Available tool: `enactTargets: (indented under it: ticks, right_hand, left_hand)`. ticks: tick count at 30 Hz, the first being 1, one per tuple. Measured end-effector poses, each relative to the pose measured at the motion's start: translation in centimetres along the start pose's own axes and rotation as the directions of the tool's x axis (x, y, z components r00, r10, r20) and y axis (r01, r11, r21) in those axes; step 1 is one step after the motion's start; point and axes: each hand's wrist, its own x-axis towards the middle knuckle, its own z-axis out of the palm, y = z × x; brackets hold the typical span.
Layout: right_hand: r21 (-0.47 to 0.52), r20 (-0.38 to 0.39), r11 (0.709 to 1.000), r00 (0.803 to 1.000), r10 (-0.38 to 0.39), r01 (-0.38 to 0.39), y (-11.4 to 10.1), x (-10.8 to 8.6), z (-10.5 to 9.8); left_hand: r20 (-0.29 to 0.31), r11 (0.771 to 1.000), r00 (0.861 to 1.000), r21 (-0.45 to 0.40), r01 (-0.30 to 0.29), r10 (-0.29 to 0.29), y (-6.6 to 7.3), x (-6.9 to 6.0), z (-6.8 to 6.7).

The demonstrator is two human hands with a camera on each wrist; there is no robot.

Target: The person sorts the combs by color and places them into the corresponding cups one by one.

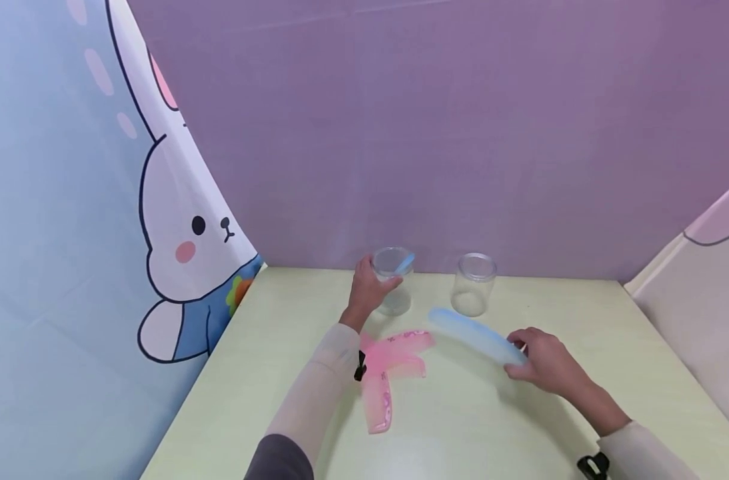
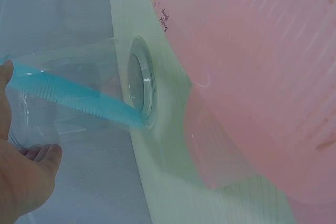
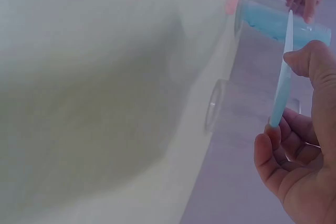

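With its thumb and fingers round the upper part, my left hand (image 1: 367,289) grips a clear plastic jar (image 1: 394,303) that stands on the table. A blue comb (image 2: 79,94) leans inside this jar; its end sticks out above the rim in the head view. My right hand (image 1: 547,361) pinches one end of another blue comb (image 1: 469,329) between thumb and fingers, raised over the table and pointing toward the jars. Several pink combs (image 1: 377,403) lie fanned out below my left forearm, partly overlapping.
A second clear jar (image 1: 473,288) stands upright to the right of the held one, near the table's back edge. Behind the pale table (image 1: 460,433) hangs a purple cloth (image 1: 430,133). A blue cloth with a rabbit print (image 1: 178,233) hangs at the left.
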Motion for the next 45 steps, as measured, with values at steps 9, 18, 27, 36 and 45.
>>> enactTargets:
  ticks: [9,18,27,36,45]
  right_hand:
    - [-0.006,-0.010,1.000,0.999,0.030,-0.030,-1.0,2.6,-0.9]
    - [0.023,-0.019,0.999,0.999,0.026,-0.025,-2.4,5.4,-1.4]
    - [0.002,-0.023,0.998,0.998,0.061,-0.061,-3.4,8.0,-1.3]
    - [0.011,-0.087,0.999,0.995,0.049,-0.049,-4.5,10.2,-2.1]
    - [0.039,-0.097,0.998,0.994,0.056,-0.053,-5.1,11.9,-2.5]
  left_hand:
    - [0.002,1.000,1.000,-0.024,0.012,-0.012,0.0,-0.1,0.0]
    - [0.006,1.000,1.000,0.009,0.009,-0.009,0.1,0.1,0.0]
    - [0.008,1.000,1.000,0.022,0.004,-0.004,0.2,0.0,-0.1]
    - [0.017,1.000,1.000,0.023,0.009,-0.010,0.1,0.0,0.1]
    - [0.027,0.999,0.999,0.014,0.036,-0.036,0.3,-0.1,-0.1]
